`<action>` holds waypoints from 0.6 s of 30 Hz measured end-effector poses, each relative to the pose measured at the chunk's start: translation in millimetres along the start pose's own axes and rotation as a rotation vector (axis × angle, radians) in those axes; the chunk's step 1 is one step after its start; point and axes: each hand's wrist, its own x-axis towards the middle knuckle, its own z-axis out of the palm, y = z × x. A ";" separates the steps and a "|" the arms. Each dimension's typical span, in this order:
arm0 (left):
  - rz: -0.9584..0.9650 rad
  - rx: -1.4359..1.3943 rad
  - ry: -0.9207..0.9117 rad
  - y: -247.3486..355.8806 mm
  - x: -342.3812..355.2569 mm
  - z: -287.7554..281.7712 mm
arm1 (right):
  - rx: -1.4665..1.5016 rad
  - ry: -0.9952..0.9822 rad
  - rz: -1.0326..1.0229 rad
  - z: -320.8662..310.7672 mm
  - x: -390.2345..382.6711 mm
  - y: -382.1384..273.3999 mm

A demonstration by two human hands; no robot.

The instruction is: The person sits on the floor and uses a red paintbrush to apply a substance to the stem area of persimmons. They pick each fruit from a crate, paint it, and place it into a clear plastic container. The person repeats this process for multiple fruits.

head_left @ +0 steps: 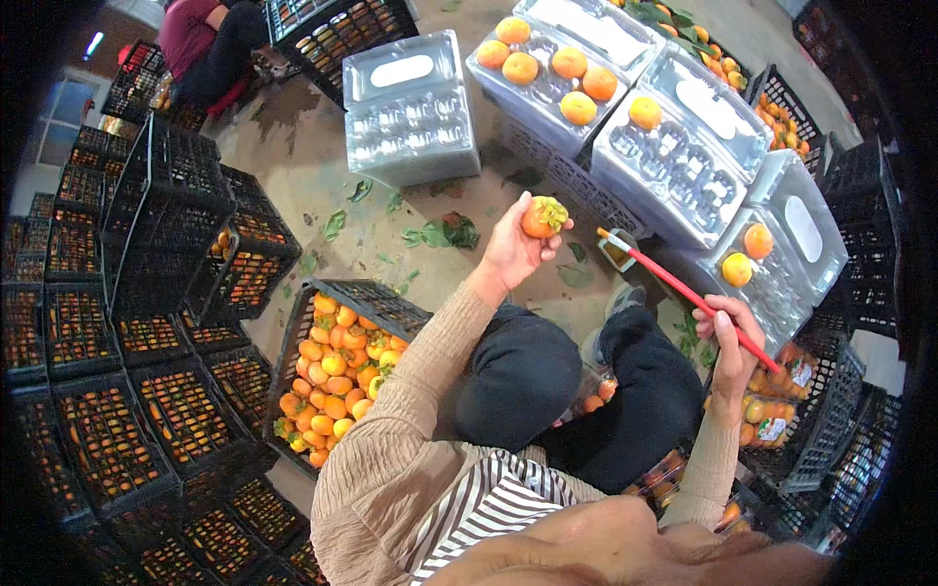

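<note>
My left hand point(518, 249) grips an orange persimmon point(540, 219) with its green calyx turned to the upper right, raised above the leaf-strewn floor. My right hand point(733, 342) is wrapped round a long red handle point(684, 288), whose small pale head point(618, 249) with an orange tip is right of the persimmon, apart from it. Right of that head stand clear plastic clamshell packs point(669, 161) in stacks, some cups holding persimmons point(759, 241). Below my left hand, left of my knee, sits a black crate point(371, 311) full of loose persimmons point(332, 386).
Stacked black crates point(171, 234) fill the left side. An empty clamshell stack point(410, 137) stands ahead. More crates point(850, 225) and packed fruit point(782, 381) are on the right. A person in a maroon top point(200, 44) sits at upper left. Loose leaves point(440, 230) lie on the floor.
</note>
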 end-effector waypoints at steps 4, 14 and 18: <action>0.009 -0.044 0.045 -2.6 -14.3 5.8 | -0.058 -0.090 -0.180 27.4 -2.0 -32.7; 0.141 0.054 0.062 -7.3 -22.4 16.6 | -0.096 -0.155 -0.186 43.5 2.2 -33.7; 0.128 0.115 0.064 -13.7 -19.7 10.7 | -0.037 -0.190 -0.093 51.2 7.9 -30.4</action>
